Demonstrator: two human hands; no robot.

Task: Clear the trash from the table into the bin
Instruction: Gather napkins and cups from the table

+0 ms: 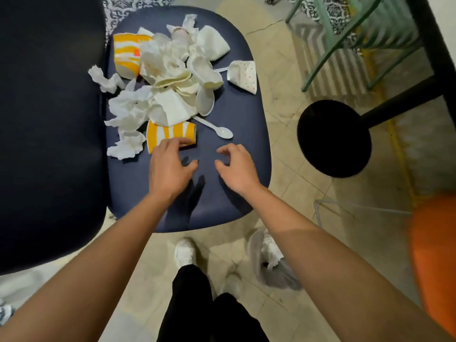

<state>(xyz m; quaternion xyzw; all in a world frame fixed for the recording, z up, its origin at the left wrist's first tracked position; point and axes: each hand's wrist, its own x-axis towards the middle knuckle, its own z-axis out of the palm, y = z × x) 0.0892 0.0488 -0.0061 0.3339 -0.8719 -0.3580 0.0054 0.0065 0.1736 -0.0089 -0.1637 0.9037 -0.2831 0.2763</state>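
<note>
Trash heaped on the far half of the bench point(229, 193), both hands at its near edge.

The left hand point(170, 166) is nearer, loosely spread with fingertips on the flattened striped cup point(170, 134), which lies crosswise just ahead of it; the right hand point(237, 166) hovers curled and empty.

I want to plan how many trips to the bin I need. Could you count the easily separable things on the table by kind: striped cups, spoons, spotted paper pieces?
Yellow striped cups: 2, one at the far left, one by the left hand
Plastic spoons: 1 clearly visible
Spotted paper pieces: 1
Total: 4
The white napkin and plate pile is too tangled to count.
</note>
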